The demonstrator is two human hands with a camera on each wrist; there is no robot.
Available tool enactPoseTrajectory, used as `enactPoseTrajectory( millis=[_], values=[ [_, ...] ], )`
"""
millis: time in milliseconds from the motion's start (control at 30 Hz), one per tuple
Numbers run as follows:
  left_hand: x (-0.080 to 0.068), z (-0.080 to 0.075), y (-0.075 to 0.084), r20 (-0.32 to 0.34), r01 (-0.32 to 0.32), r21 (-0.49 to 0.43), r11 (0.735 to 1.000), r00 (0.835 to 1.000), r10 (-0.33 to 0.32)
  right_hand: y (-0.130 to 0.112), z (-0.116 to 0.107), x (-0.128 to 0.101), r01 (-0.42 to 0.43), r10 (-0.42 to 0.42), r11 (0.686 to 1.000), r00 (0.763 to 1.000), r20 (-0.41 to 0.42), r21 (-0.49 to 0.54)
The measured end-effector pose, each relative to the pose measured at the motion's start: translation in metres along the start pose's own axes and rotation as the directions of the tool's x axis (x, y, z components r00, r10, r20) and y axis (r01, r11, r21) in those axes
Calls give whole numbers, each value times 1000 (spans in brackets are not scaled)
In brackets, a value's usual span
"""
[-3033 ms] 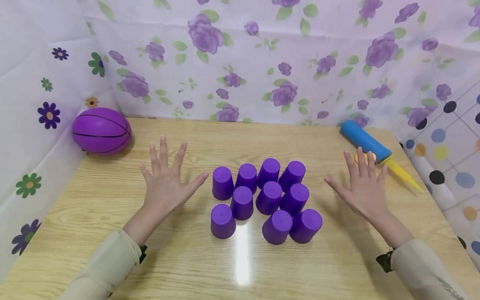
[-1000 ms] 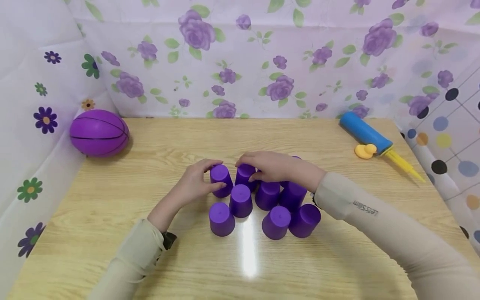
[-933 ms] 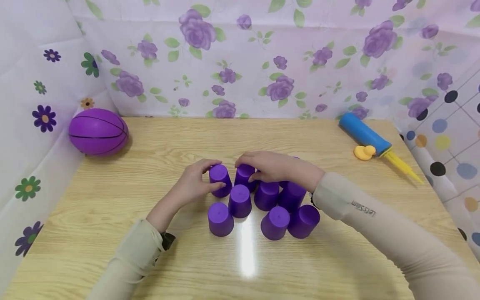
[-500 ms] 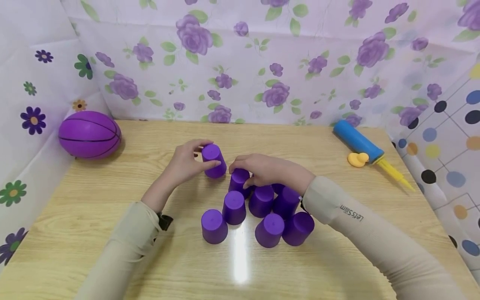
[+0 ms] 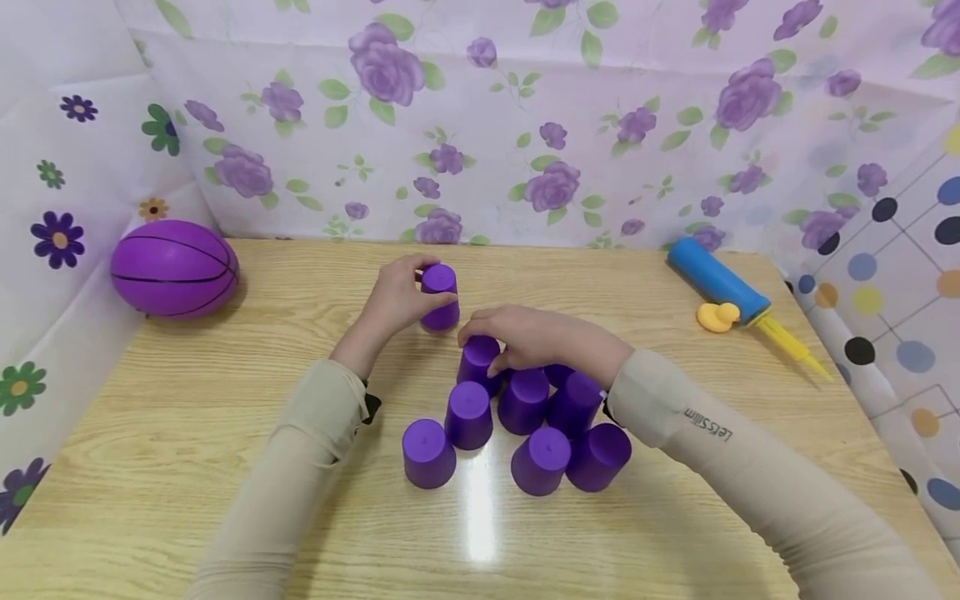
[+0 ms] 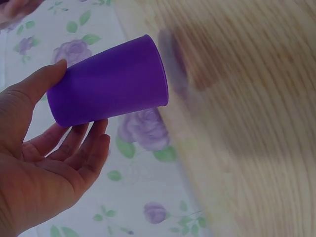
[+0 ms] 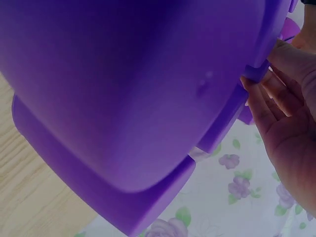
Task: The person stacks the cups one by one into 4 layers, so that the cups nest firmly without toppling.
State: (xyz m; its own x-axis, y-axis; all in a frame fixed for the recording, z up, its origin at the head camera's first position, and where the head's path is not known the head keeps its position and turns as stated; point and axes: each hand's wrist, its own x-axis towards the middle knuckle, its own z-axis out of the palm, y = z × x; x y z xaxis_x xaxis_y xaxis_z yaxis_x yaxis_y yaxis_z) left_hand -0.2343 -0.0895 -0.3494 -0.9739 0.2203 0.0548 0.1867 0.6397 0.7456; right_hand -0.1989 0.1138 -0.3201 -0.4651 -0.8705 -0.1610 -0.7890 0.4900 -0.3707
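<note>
Several purple cups (image 5: 522, 402) stand upside down in a cluster on the wooden table (image 5: 225, 433). My left hand (image 5: 398, 298) grips one purple cup (image 5: 439, 295) lifted clear of the cluster, just behind it; the left wrist view shows this cup (image 6: 111, 89) held between thumb and fingers (image 6: 86, 148) over the table's far edge. My right hand (image 5: 525, 337) reaches across the cluster with its fingers round a back-row cup (image 5: 480, 362). The right wrist view is filled by close purple cups (image 7: 128, 89), with my fingers (image 7: 281, 103) against one at the right.
A purple ball (image 5: 173, 267) lies at the table's back left corner. A blue and yellow pump (image 5: 731, 290) and a small yellow duck (image 5: 716, 317) lie at the back right. Flowered sheets (image 5: 480, 125) wall in the table on three sides.
Both hands came in from flat on the table to the back row. My left hand lifted the leftmost back cup and carried it up and away; my right hand stays on its cup.
</note>
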Motion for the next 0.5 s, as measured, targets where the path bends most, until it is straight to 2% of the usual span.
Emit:
enactPoseTrajectory(
  millis=[200,367,500],
  values=[
    [4,8,-6,24,22,-42,999,999,-21,-1,3,-5,-4,4,1000,1000,-16,7],
    [3,11,-10,17,21,-60,998,1000,-20,-1,4,-5,11,-11,1000,999,-31,0],
    [1,11,-9,68,46,-47,998,997,-43,0,5,-5,11,-12,1000,1000,-28,-15]
  ],
)
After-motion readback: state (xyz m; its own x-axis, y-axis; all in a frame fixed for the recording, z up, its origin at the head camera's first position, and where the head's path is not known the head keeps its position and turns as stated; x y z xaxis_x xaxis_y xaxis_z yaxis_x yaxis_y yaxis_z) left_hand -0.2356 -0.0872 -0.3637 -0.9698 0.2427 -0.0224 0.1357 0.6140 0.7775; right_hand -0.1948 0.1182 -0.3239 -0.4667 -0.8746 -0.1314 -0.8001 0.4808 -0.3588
